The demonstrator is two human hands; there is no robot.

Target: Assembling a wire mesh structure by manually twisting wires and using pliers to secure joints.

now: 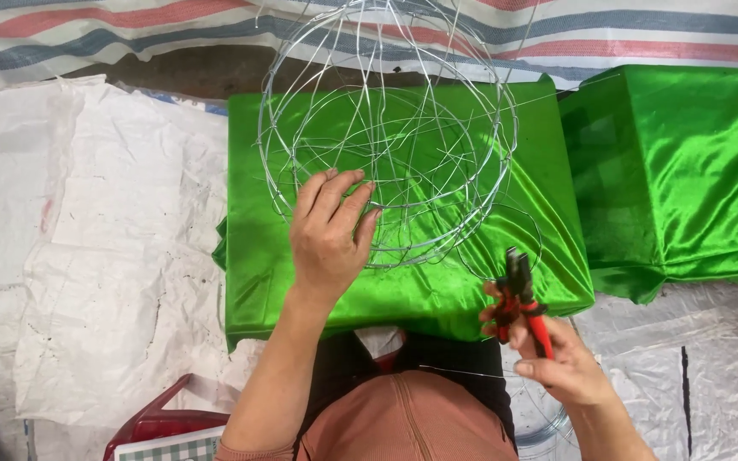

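Observation:
A round frame of thin silver wire (390,128) stands on a block covered in shiny green cloth (266,282). My left hand (328,229) grips the frame's near lower rim, fingers curled over the wires. My right hand (557,363) holds a pair of red-handled pliers (523,299) near the block's front right corner, jaws pointing up and away. The same hand also pinches a thin straight length of wire (463,372) that runs left across my lap. A smaller wire ring (506,243) lies by the frame's right side.
A second green-covered block (685,171) stands to the right. White woven sheeting (87,248) covers the floor, with a striped tarpaulin (87,34) beyond. A red plastic stool (164,423) is at my lower left. A coil of wire (540,418) lies under my right hand.

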